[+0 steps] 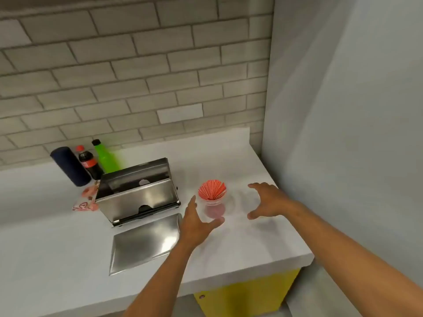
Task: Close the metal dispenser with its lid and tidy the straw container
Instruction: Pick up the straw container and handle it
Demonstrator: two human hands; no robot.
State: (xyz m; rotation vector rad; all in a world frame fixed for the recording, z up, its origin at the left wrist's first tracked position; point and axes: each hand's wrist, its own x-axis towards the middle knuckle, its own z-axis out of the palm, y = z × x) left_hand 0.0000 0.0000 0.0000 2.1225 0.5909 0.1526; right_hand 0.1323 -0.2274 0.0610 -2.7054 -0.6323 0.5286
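Both hands [196,221] flank clear straw container [212,202] (red straws fanned).

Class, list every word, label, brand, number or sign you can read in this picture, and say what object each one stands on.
No text can be read as it stands.
Cola bottle: red label with white script, too blurred to quote.
Pink wrappers beside the metal dispenser: dark marks, too blurred to read.
Green bottle, dark cylinder, lid, straw container: no lettering visible.
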